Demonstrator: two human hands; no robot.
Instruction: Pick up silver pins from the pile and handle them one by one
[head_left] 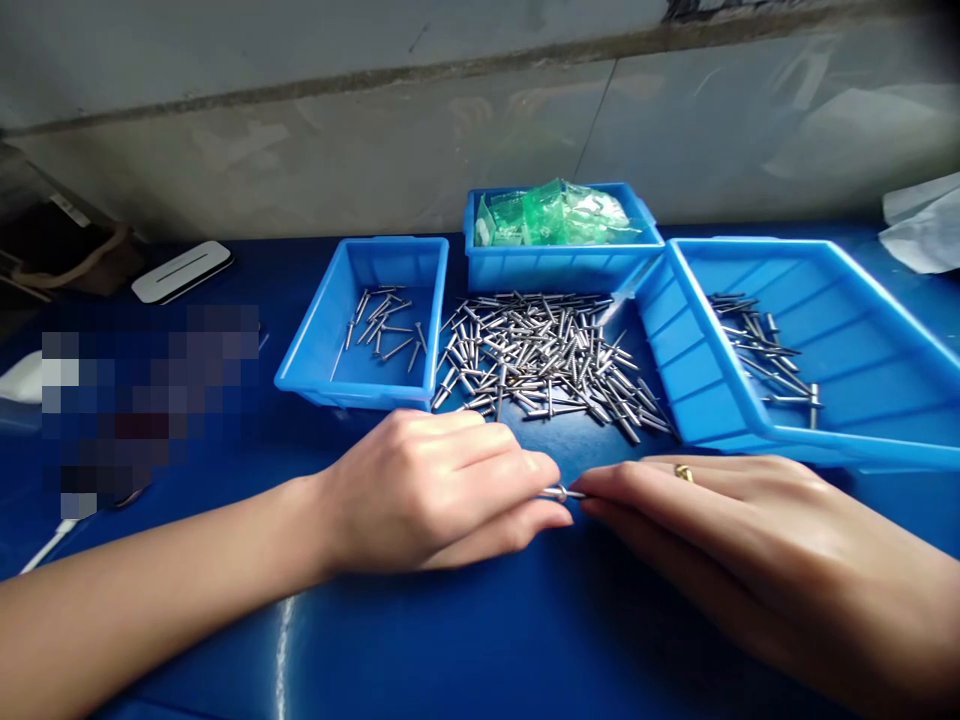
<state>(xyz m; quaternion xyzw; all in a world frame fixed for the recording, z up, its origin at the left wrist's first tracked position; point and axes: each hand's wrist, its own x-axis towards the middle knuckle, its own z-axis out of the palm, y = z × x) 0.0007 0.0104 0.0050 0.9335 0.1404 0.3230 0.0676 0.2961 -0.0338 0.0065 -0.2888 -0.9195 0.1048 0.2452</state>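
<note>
One metal rivet (559, 493) lies level between my two hands, in front of a pile of rivets (540, 350) on the blue table. My left hand (442, 490) pinches its thicker end between thumb and fingers. The thin pin end is pinched by my right hand (735, 530), which wears a gold ring. The fingertips are a small gap apart, and a flange on the rivet shows in that gap. The rest of the rivet is hidden by my fingers.
A left blue bin (307, 345) and a tilted right bin (720, 345) hold some rivets. Behind the pile, a third bin (555, 268) holds green plastic packets (551, 212). A white device (182, 272) lies back left; white paper (926, 225) is at the far right.
</note>
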